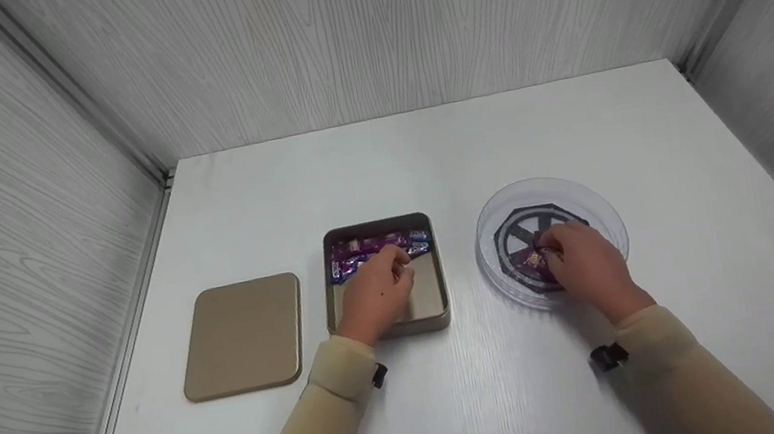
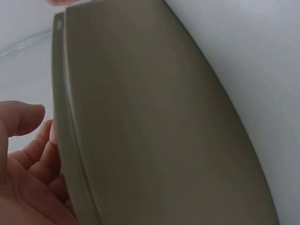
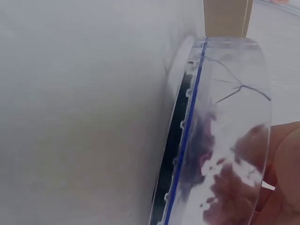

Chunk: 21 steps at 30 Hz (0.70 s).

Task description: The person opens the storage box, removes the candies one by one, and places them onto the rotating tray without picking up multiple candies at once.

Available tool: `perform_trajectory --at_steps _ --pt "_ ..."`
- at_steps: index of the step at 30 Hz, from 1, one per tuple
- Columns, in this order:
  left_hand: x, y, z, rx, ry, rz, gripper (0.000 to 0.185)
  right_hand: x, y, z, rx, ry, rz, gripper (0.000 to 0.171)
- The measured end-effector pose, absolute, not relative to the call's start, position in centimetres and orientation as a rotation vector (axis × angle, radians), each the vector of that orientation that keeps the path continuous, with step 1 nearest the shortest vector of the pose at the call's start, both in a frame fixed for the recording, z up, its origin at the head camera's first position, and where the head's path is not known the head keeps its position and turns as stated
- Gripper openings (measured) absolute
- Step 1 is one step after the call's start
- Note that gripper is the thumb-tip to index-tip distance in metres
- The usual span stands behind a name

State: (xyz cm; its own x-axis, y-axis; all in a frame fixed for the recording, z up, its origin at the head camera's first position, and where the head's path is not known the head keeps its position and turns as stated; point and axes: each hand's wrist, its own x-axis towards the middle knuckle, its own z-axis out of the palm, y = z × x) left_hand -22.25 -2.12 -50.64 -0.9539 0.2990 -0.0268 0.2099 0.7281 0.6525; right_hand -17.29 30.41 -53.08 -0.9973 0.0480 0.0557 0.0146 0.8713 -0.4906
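My left hand is over the square gold tin, fingers loosely bent. Small purple and blue wrapped candies lie along the tin's far side. In the left wrist view the tin's wall hides part of the fingers; the thumb stands apart from them, with nothing between. My right hand reaches into the round clear plastic container and pinches a dark purple wrapped candy near its bottom. Seen from the right wrist, the container's side covers the fingers.
The tin's gold lid lies flat on the white table, left of the tin. Under the clear container shows a dark octagonal shape with spokes. Grey wood-grain panels stand at the back and both sides.
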Motion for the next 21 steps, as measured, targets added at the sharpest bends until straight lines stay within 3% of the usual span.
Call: perform_trajectory --at_steps 8,21 --pt "-23.4 -3.9 -51.6 0.376 2.966 0.714 0.021 -17.1 30.1 -52.7 -0.042 -2.970 0.814 0.021" --pt "-24.1 -4.7 -52.8 0.388 2.953 0.462 0.046 -16.4 29.1 -52.6 0.013 -2.933 0.865 0.011"
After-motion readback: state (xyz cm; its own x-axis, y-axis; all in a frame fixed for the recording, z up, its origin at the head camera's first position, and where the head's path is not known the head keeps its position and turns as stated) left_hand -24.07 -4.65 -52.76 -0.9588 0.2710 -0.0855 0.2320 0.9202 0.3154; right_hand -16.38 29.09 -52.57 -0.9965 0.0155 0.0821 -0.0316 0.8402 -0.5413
